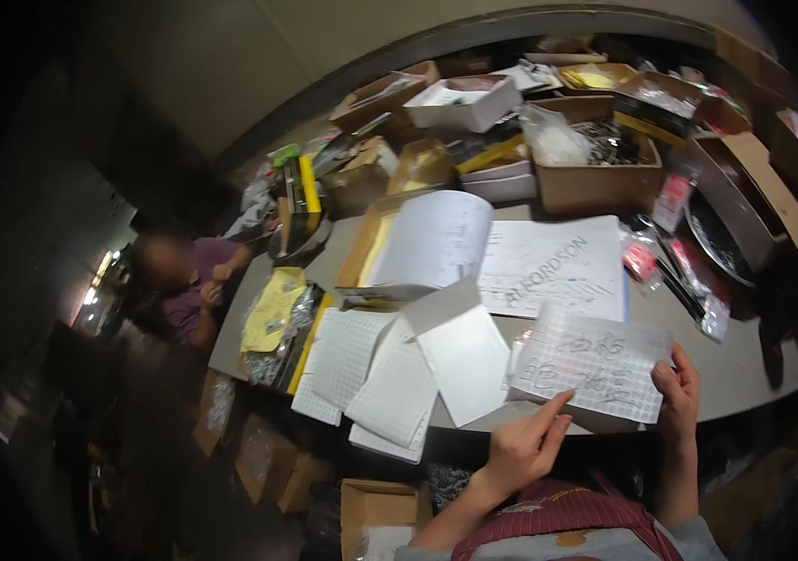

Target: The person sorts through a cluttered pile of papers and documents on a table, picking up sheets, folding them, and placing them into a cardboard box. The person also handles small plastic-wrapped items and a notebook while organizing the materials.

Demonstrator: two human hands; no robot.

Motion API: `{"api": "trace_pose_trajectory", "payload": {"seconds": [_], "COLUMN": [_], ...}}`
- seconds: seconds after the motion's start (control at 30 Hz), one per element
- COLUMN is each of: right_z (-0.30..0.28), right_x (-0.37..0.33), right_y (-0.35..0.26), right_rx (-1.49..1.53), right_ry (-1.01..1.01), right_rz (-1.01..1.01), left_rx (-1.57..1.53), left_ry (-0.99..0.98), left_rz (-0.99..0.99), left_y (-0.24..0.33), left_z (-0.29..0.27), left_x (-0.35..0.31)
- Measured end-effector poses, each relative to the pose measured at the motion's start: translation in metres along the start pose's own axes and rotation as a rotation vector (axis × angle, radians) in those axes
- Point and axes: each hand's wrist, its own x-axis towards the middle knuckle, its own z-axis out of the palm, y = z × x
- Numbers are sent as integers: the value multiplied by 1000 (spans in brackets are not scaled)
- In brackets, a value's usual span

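My right hand point(679, 391) grips the right edge of a pale sheet of round labels point(595, 360), its thumb on top. Dark handwritten marks run across this sheet, which is tilted above the table's near edge. My left hand point(528, 444) points at the sheet's lower part with its index finger; whether the tip touches I cannot tell. Its thumb is apart and the other fingers curl in, with nothing seen in them. Left of the sheet lie a white folded card point(463, 369) and several grid-printed sheets point(390, 397). Behind is a written page point(558, 266).
An opened pad of paper point(436, 238) rests on a cardboard tray. Cardboard boxes point(595, 187) with small parts and bags line the table's back. Packets point(640, 262) and black rods point(679, 285) lie at right. Another person point(198, 290) sits at left. A box point(380, 510) stands below the table.
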Motion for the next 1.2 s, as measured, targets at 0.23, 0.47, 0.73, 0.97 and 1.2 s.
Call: {"api": "trace_pose_trajectory", "payload": {"seconds": [0.23,0.47,0.73,0.97,1.2], "right_z": [-73,-140,-197,-58,-57], "right_x": [-2,22,44,9,3], "right_y": [62,101,101,5,20], "right_rx": [-243,-441,-962,-697,-476], "right_ry": [218,64,-112,-14,33], "right_rz": [-110,-60,-76,122,184], "left_rx": [26,1,140,189,391], "left_ry": [56,67,180,187,372], "left_rz": [142,63,342,273,344], "left_y": [-8,-30,-39,-38,-20], "left_z": [13,31,37,41,30], "left_x": [11,3,0,-5,11]}}
